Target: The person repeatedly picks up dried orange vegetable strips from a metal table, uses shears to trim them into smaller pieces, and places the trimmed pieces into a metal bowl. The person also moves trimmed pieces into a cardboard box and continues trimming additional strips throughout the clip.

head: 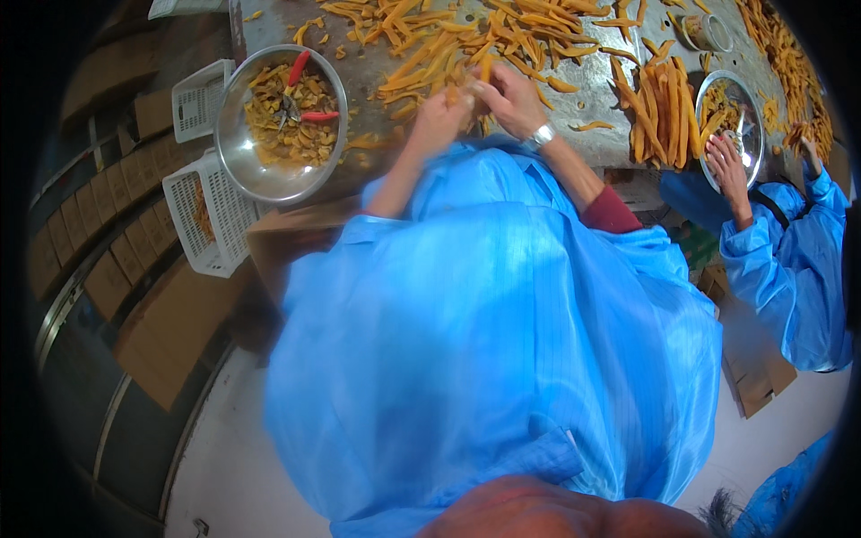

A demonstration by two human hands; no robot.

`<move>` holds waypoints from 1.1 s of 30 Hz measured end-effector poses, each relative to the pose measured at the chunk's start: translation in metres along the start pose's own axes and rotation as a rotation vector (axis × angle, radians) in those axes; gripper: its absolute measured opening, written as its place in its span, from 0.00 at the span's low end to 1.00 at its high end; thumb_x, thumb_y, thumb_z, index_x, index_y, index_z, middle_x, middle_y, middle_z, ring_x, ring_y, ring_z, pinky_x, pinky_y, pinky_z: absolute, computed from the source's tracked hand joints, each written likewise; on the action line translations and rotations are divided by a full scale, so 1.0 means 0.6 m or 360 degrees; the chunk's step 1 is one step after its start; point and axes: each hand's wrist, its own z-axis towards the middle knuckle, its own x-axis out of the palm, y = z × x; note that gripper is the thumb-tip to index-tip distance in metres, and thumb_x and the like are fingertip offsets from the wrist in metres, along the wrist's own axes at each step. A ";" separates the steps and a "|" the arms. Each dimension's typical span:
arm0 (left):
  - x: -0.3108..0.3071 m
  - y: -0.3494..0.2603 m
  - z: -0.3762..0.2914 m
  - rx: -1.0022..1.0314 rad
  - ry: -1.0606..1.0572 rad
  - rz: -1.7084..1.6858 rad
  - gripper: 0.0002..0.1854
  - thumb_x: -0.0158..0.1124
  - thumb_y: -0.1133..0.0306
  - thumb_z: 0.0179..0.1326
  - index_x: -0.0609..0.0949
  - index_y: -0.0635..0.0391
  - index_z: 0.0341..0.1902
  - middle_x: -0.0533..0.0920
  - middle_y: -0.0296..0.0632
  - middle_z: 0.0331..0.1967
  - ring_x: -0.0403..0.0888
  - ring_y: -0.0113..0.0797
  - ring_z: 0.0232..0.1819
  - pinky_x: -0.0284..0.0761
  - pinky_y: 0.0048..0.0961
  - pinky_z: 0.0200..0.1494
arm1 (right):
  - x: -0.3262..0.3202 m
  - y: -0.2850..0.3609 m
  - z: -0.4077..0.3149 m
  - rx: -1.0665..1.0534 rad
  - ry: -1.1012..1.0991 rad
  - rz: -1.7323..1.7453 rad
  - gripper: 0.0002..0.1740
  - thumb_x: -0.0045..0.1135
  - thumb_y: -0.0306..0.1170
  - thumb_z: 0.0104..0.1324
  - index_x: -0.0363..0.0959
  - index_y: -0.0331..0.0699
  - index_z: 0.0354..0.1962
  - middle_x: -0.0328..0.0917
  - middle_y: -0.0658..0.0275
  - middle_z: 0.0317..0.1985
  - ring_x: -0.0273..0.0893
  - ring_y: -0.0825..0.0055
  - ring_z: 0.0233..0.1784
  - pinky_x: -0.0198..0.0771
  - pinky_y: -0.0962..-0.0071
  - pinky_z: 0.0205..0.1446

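Note:
Both of my hands are together at the near edge of a metal table (572,144), over a loose heap of orange dried-food strips (511,30). My right hand (514,97), with a metal-banded watch on its wrist, pinches an orange strip (485,67) between thumb and fingers. My left hand (440,118) is blurred; its fingers close on an orange piece (454,93) close to the right fingertips. Whether both hands grip one piece or two is hidden. To the left, a steel bowl (232,134) holds orange trimmings (269,138) and red-handled shears (296,74) lying with their blades apart.
A neat stack of longer strips (666,114) lies to the right. Beyond it, a co-worker's hand (725,161) reaches to a second steel bowl (703,91). A tub (699,32) lies farther back. White plastic baskets (202,215) and cardboard boxes (181,323) stand at the left.

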 end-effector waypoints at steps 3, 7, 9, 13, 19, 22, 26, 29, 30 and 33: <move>0.010 0.000 -0.011 -0.0126 0.0158 -0.0333 0.14 0.55 0.58 0.66 0.76 0.57 0.40 0.74 0.30 0.27 0.69 0.18 0.24 0.65 0.15 0.26 | -0.001 -0.021 -0.027 0.0306 0.0009 0.0925 0.12 0.56 0.34 0.64 0.74 0.34 0.39 0.80 0.63 0.31 0.77 0.76 0.29 0.72 0.78 0.35; 0.011 -0.019 -0.009 -0.0264 0.0253 -0.0146 0.14 0.56 0.57 0.65 0.77 0.58 0.37 0.73 0.29 0.24 0.68 0.19 0.25 0.65 0.16 0.27 | -0.029 -0.038 -0.025 0.0556 0.0292 0.1235 0.12 0.58 0.33 0.64 0.73 0.34 0.41 0.78 0.65 0.33 0.76 0.80 0.28 0.73 0.81 0.34; 0.017 -0.024 -0.007 -0.0240 0.0333 -0.0050 0.14 0.56 0.59 0.64 0.77 0.59 0.38 0.73 0.28 0.24 0.68 0.19 0.24 0.65 0.17 0.28 | -0.046 -0.037 -0.025 0.0703 0.0361 0.1216 0.12 0.60 0.33 0.63 0.74 0.33 0.39 0.78 0.65 0.33 0.74 0.80 0.27 0.74 0.80 0.34; 0.022 -0.017 -0.005 0.0024 0.0375 0.0278 0.14 0.57 0.60 0.65 0.77 0.59 0.41 0.74 0.28 0.26 0.69 0.18 0.27 0.65 0.18 0.29 | -0.053 -0.024 -0.050 0.0550 0.0308 0.1177 0.10 0.61 0.32 0.62 0.76 0.33 0.31 0.76 0.65 0.36 0.73 0.80 0.32 0.71 0.80 0.37; 0.031 -0.004 -0.013 0.0045 0.0387 -0.0469 0.11 0.56 0.63 0.67 0.76 0.60 0.37 0.76 0.33 0.31 0.70 0.21 0.35 0.68 0.20 0.40 | -0.044 0.007 -0.070 -0.0031 0.0035 0.0626 0.08 0.63 0.31 0.57 0.78 0.33 0.30 0.75 0.65 0.39 0.71 0.81 0.38 0.67 0.79 0.39; 0.028 -0.011 -0.013 -0.0077 0.0500 -0.0648 0.11 0.58 0.63 0.66 0.77 0.59 0.39 0.76 0.32 0.31 0.70 0.20 0.35 0.69 0.19 0.38 | -0.048 0.028 -0.077 -0.0137 -0.0059 0.0510 0.09 0.64 0.31 0.56 0.80 0.34 0.33 0.74 0.64 0.40 0.71 0.77 0.38 0.67 0.77 0.41; 0.030 -0.029 -0.010 -0.0159 0.0754 -0.0813 0.17 0.55 0.59 0.67 0.75 0.59 0.51 0.77 0.34 0.39 0.74 0.22 0.40 0.71 0.17 0.42 | -0.064 0.063 -0.076 -0.0535 -0.0129 0.0120 0.10 0.65 0.31 0.55 0.80 0.36 0.34 0.76 0.63 0.40 0.71 0.70 0.39 0.66 0.73 0.44; 0.041 -0.043 -0.016 -0.0143 0.0659 -0.1062 0.16 0.56 0.59 0.66 0.75 0.58 0.50 0.77 0.33 0.37 0.75 0.22 0.37 0.71 0.17 0.38 | -0.077 0.099 -0.066 -0.0851 -0.0143 -0.0146 0.11 0.67 0.31 0.52 0.81 0.37 0.34 0.77 0.64 0.39 0.71 0.68 0.41 0.66 0.71 0.45; 0.044 -0.047 -0.017 -0.0118 0.0614 -0.1127 0.16 0.57 0.58 0.66 0.76 0.57 0.48 0.77 0.32 0.36 0.74 0.21 0.34 0.70 0.16 0.35 | -0.081 0.112 -0.062 -0.0952 -0.0156 -0.0190 0.11 0.67 0.30 0.51 0.81 0.37 0.34 0.77 0.65 0.39 0.72 0.69 0.41 0.66 0.70 0.45; 0.045 -0.061 -0.018 -0.0033 0.0745 -0.1273 0.16 0.59 0.57 0.64 0.77 0.56 0.46 0.77 0.31 0.35 0.73 0.20 0.32 0.70 0.16 0.33 | -0.107 0.148 -0.041 -0.1285 -0.0051 -0.0453 0.12 0.67 0.29 0.48 0.80 0.37 0.33 0.78 0.67 0.38 0.72 0.69 0.42 0.67 0.69 0.44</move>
